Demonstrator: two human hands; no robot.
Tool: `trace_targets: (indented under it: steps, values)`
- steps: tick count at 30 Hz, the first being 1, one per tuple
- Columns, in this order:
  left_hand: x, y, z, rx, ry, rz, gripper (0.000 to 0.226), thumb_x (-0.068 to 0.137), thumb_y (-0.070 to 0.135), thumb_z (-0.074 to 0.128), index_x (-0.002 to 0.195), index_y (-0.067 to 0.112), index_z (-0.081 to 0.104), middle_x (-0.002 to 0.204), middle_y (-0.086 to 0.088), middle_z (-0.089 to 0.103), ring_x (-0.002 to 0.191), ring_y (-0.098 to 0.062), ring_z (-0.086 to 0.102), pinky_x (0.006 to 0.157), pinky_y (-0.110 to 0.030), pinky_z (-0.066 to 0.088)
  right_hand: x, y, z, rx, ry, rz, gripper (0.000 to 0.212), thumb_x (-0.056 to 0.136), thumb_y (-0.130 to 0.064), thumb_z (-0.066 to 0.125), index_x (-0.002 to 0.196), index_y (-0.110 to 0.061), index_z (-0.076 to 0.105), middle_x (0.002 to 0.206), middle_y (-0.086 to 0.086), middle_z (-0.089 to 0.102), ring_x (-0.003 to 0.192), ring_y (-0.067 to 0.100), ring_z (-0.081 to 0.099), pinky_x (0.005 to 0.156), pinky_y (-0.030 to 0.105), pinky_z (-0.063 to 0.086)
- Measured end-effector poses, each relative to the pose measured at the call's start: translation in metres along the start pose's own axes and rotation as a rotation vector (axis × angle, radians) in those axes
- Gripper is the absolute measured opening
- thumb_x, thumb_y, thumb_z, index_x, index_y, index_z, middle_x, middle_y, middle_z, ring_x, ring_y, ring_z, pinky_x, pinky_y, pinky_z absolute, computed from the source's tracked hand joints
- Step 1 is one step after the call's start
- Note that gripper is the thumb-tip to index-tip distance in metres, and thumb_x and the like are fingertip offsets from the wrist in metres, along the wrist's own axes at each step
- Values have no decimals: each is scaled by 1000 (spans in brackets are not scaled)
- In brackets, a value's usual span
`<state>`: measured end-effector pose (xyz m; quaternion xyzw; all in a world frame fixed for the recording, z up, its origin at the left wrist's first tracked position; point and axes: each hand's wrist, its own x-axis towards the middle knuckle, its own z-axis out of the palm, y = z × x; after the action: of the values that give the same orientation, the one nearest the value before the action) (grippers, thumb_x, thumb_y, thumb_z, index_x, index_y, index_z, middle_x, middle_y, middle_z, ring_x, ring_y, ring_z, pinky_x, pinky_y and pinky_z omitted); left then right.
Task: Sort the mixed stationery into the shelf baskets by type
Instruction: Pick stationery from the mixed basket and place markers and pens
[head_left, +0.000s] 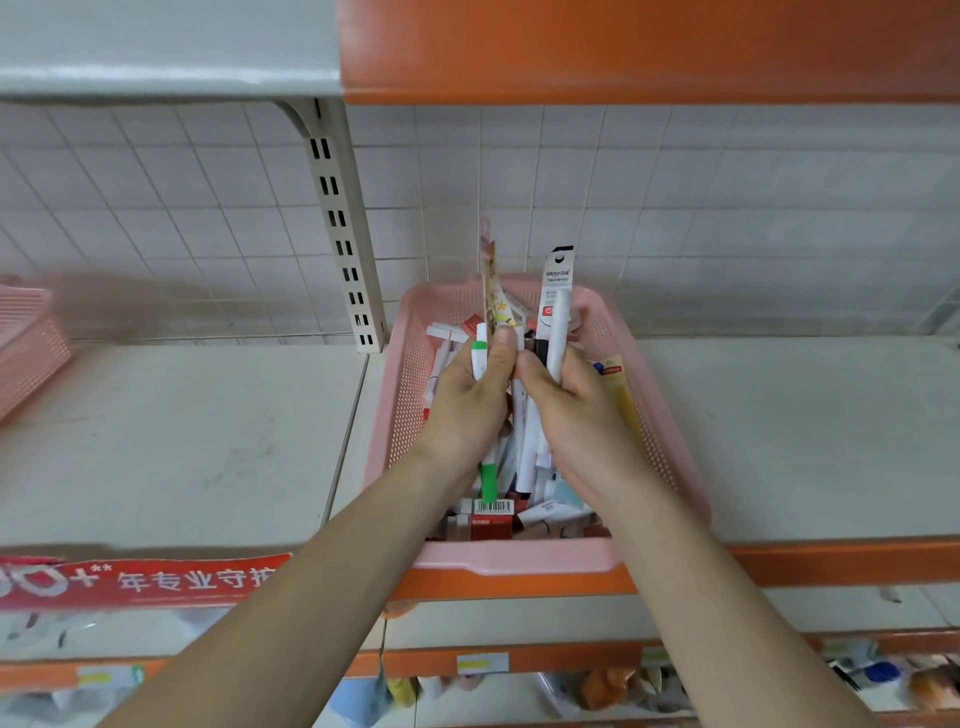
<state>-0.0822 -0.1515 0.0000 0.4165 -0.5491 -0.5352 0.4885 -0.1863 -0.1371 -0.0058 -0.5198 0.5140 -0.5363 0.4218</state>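
A pink perforated basket stands on the shelf, full of mixed stationery: packaged pens, red boxes, a barcode label. Over the basket, my left hand grips a green-and-white pen together with a flower-patterned packet that sticks upward. Right beside it, my right hand holds a white pen in a grey and black pack, upright. The two hands touch at the thumbs. A yellow packaged item leans on the basket's right wall.
A second pink basket sits at the far left on the same shelf. A slotted upright post stands behind, with a white grid back panel. An orange shelf hangs above; lower shelves hold blurred goods.
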Motion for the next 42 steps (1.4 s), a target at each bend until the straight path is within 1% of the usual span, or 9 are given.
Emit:
trace_targets:
  steps: [4,9,11,19,22,29,32,37,42]
  values:
    - [-3,2,5,49,-6,51,30,106,40,40,100,24,65,67,20,68,64,6,64,58,-8,46,7,2,1,106,27,57,28,88,-48,52,111,-37,63,106,-10,72,102,1,67,87,29,54]
    - [-3,4,9,86,-63,39,32,106,34,41,111,18,69,91,6,76,90,-7,72,75,-20,53,15,3,-4,180,-51,176,43,85,-56,47,126,-48,58,128,-9,65,125,10,56,111,44,39]
    - [-2,4,9,69,-76,5,33,106,33,45,109,12,71,87,3,76,85,-9,73,70,-20,53,17,6,-5,212,-53,207,56,85,-57,46,137,-38,52,129,-6,65,125,13,57,111,46,40]
    - [-3,11,4,-105,16,-106,19,96,17,64,81,8,71,63,0,71,54,-11,67,49,-19,50,22,11,-6,209,-36,293,47,77,-59,53,111,-31,71,116,-3,72,112,14,66,107,43,44]
    - [-2,11,4,-157,73,-162,12,92,5,66,80,5,69,62,-3,71,52,-13,67,49,-20,51,24,11,-5,153,22,330,55,75,-57,49,119,-28,67,118,0,70,112,18,65,106,48,45]
    - [9,21,-14,-212,239,-134,11,90,9,69,82,11,63,59,1,62,51,-10,61,48,-20,50,24,4,-14,7,231,248,41,90,-62,36,84,-29,59,72,-12,67,69,12,65,63,31,48]
    - [15,35,-28,-275,281,-137,11,91,9,67,91,5,57,59,-2,58,44,-7,58,43,-17,45,23,-9,-7,-31,247,263,50,94,-67,29,81,-29,59,82,-10,65,76,11,60,71,34,44]
    - [18,58,-69,-464,275,-159,15,93,10,64,81,11,55,68,-6,54,52,-15,56,49,-19,49,13,-44,30,-55,219,212,54,98,-65,25,87,-24,59,58,-13,62,54,2,53,52,26,35]
    - [-18,69,-141,-441,235,-154,34,93,5,57,64,14,43,47,1,44,38,-12,47,42,-17,43,-14,-67,101,-38,59,38,50,103,-51,37,66,-24,58,46,-12,48,40,1,44,40,16,35]
